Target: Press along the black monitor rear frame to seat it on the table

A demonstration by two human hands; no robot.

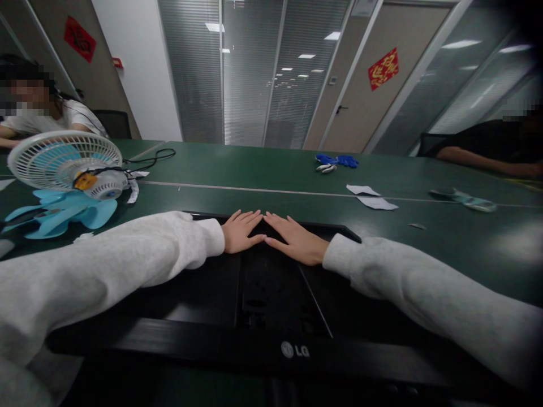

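Flat and gripping nothing, my left hand (240, 232) and right hand (297, 241) meet over the far side of the LG monitor housing (271, 294), lying lengthwise left to right.

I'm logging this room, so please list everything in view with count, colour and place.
LG panel: one, black, near centre
Table: one, green, across middle
Fan guard: one, white, left
Fan blades: several, light blue, left
Cord: at least one, black, beside guard
Gloves: count unclear, blue and whitish, far tabletop
Papers: several, white, both sides
Blurred packet: one, pale green, right
Signs: two, red, background
Glass partition: one, grey, background
People: two, white top left, black top right
Sleeves: two, light grey, lower sides
Left grip: one, bare, panel's far edge
Right grip: one, bare, panel's far edge
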